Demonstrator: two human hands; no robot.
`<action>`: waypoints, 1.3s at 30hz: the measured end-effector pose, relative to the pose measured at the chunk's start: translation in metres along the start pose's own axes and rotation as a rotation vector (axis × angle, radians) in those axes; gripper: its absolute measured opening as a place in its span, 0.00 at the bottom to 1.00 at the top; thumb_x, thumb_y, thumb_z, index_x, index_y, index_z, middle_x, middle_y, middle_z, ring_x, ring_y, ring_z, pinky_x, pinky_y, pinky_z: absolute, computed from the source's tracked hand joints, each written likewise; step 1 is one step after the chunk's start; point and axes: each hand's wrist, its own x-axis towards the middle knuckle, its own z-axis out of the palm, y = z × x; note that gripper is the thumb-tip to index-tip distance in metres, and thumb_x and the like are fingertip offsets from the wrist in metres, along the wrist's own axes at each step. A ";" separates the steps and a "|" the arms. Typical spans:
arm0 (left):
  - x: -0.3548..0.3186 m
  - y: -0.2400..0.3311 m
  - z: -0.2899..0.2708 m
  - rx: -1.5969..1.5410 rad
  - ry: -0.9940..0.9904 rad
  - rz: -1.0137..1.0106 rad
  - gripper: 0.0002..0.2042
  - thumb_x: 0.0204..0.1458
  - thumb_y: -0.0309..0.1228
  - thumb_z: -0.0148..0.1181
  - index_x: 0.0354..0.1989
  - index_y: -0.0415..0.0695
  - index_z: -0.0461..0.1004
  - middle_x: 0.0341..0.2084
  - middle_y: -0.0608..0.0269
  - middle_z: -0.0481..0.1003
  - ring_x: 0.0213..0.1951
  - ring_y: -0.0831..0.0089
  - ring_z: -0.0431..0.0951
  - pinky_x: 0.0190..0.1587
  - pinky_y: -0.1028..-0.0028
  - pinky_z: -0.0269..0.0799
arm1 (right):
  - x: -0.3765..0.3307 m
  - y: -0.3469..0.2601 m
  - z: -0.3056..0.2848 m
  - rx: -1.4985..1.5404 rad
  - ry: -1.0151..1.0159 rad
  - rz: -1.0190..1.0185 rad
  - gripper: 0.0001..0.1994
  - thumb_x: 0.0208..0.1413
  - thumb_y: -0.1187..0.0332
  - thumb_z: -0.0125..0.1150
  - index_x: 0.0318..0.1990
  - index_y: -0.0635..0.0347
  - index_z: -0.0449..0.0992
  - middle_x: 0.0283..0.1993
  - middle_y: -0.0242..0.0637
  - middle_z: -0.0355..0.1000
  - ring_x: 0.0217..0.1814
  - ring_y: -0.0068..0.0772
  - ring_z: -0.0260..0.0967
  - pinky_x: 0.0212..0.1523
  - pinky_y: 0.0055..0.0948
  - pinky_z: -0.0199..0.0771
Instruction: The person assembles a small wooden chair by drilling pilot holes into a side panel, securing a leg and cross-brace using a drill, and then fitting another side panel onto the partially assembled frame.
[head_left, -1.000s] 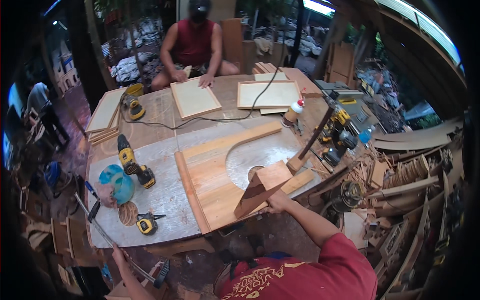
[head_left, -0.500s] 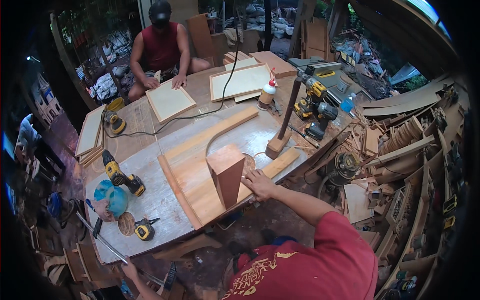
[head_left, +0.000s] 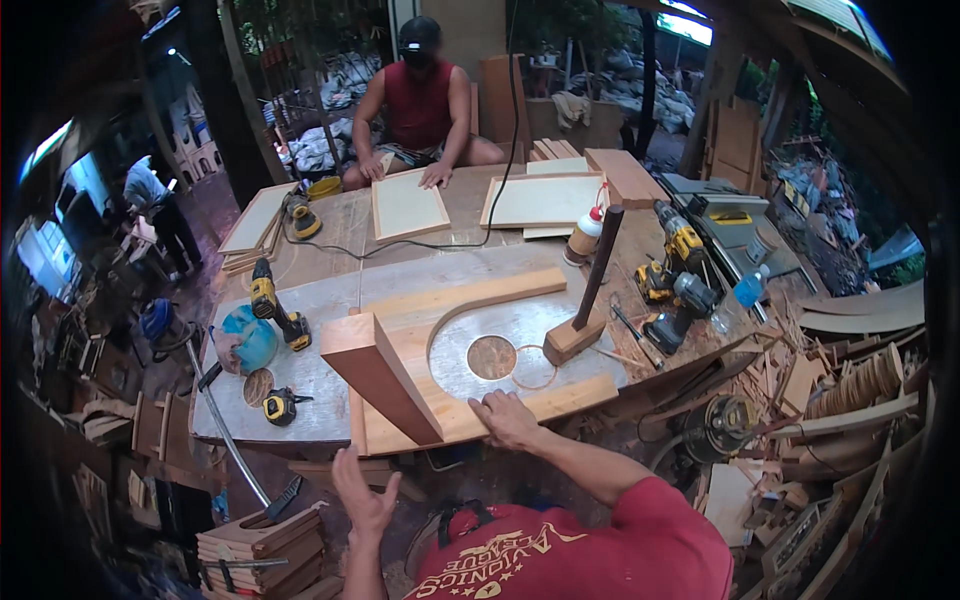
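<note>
My right hand [head_left: 508, 421] lies palm down with its fingers out on the near arm of a pale U-shaped wooden piece [head_left: 500, 291] on the table. My left hand [head_left: 363, 500] is raised off the table's near edge, fingers spread and holding nothing. Between the two, a tall reddish-brown wooden block [head_left: 378, 375] stands on end on the U-shaped piece, touched by neither hand. Inside the curve, a round brown patch [head_left: 491, 357] shows on the metal-topped table. Near the far end of that arm stands a mallet-like wooden block with a dark handle [head_left: 598, 270].
Drills [head_left: 276, 305] and a tape measure [head_left: 283, 406] lie at left, more drills [head_left: 684, 243] at right. A glue bottle [head_left: 585, 236] stands behind. Across the table a person [head_left: 420, 110] handles a framed panel [head_left: 410, 205]. A metal tube [head_left: 230, 435] leans at the left edge.
My left hand has come away from the metal tube and risen beside the table. My right hand stays on the wooden piece. The view has swung left.
</note>
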 end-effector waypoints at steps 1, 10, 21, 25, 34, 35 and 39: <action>0.004 0.017 0.012 -0.019 -0.089 0.014 0.49 0.39 0.34 0.81 0.72 0.35 0.59 0.66 0.38 0.63 0.70 0.37 0.60 0.72 0.46 0.54 | -0.005 -0.003 -0.007 -0.001 0.022 -0.007 0.46 0.43 0.57 0.80 0.70 0.62 0.65 0.53 0.45 0.71 0.57 0.47 0.68 0.54 0.48 0.70; 0.020 0.075 0.015 0.065 -0.181 0.119 0.38 0.44 0.35 0.78 0.64 0.35 0.67 0.59 0.46 0.73 0.66 0.48 0.69 0.72 0.45 0.52 | -0.042 -0.016 -0.110 0.075 0.064 -0.129 0.36 0.43 0.60 0.76 0.61 0.66 0.74 0.47 0.49 0.77 0.52 0.52 0.74 0.50 0.50 0.77; 0.106 0.132 -0.091 0.117 -0.095 0.367 0.42 0.47 0.43 0.77 0.67 0.32 0.65 0.41 0.52 0.79 0.42 0.55 0.79 0.49 0.59 0.68 | -0.023 -0.025 -0.261 -0.051 -0.149 -0.297 0.33 0.50 0.53 0.70 0.63 0.57 0.75 0.44 0.51 0.81 0.44 0.54 0.81 0.44 0.51 0.79; 0.145 0.127 -0.102 0.110 -0.144 0.380 0.40 0.52 0.44 0.74 0.68 0.33 0.65 0.35 0.54 0.79 0.37 0.59 0.78 0.44 0.62 0.68 | 0.003 -0.016 -0.284 0.043 -0.050 -0.283 0.17 0.50 0.60 0.67 0.47 0.55 0.83 0.37 0.49 0.81 0.42 0.55 0.80 0.45 0.53 0.78; 0.215 0.129 -0.103 0.074 -0.086 0.486 0.28 0.52 0.41 0.72 0.60 0.42 0.77 0.31 0.58 0.78 0.34 0.58 0.77 0.41 0.61 0.66 | -0.019 0.028 -0.231 -0.032 1.140 -0.059 0.21 0.49 0.67 0.74 0.51 0.58 0.78 0.48 0.44 0.73 0.55 0.49 0.69 0.58 0.48 0.69; 0.216 0.127 -0.102 0.080 -0.083 0.471 0.28 0.51 0.41 0.72 0.60 0.43 0.77 0.31 0.58 0.78 0.34 0.58 0.77 0.41 0.61 0.66 | -0.025 0.039 -0.209 0.024 1.334 0.084 0.23 0.49 0.67 0.73 0.54 0.61 0.77 0.49 0.46 0.73 0.54 0.49 0.69 0.58 0.48 0.69; 0.217 0.117 -0.100 0.075 -0.116 0.443 0.30 0.49 0.42 0.74 0.61 0.44 0.77 0.30 0.58 0.78 0.33 0.58 0.77 0.40 0.61 0.66 | -0.020 0.105 -0.130 0.483 1.378 0.725 0.27 0.52 0.68 0.70 0.60 0.68 0.72 0.52 0.53 0.71 0.55 0.54 0.69 0.60 0.48 0.69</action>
